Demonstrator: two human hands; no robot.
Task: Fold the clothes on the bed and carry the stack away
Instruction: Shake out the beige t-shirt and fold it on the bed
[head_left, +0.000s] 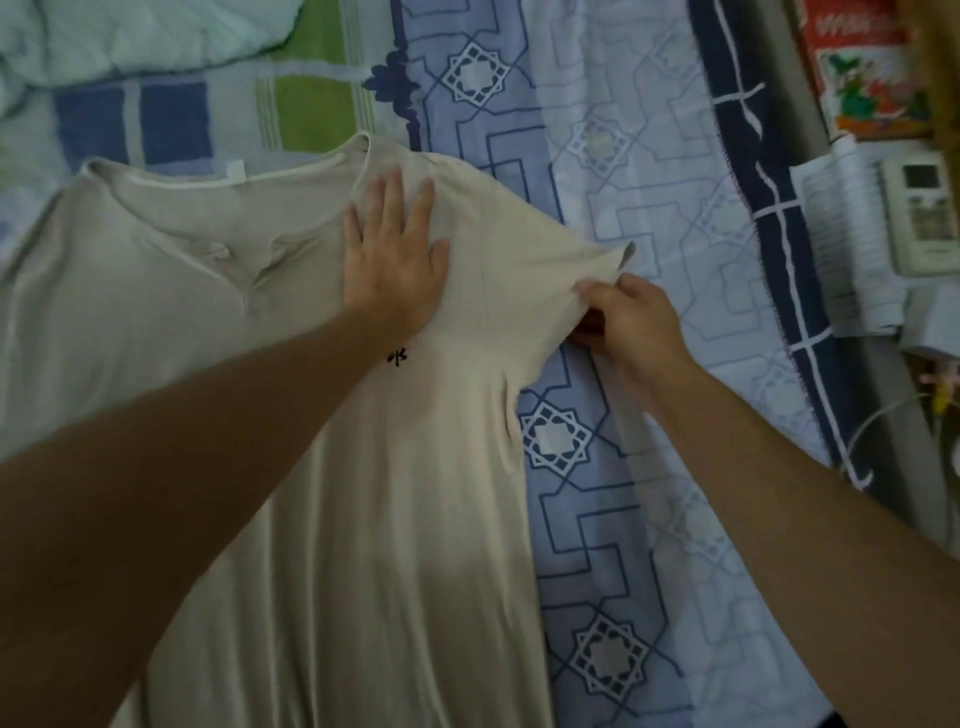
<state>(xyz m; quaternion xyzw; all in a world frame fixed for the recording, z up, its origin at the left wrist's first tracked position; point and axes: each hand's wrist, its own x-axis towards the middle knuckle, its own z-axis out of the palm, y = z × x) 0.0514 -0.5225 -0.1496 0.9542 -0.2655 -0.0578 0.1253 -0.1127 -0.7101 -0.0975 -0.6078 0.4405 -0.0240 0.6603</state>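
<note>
Shirt (291, 364) pressed by left hand (392, 260), right hand (623, 322) pinching sleeve.

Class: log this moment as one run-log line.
left hand flat on beige shirt | right hand pinching sleeve | fold not started

Beige shirt (218, 291) hem and left sleeve beyond the frame edges.

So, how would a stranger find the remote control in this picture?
Look at the right edge, beyond the dark blue border of the bedspread. There an open book lies, and the remote control rests on it: white, with a small screen, unlike the printed pages.
</note>
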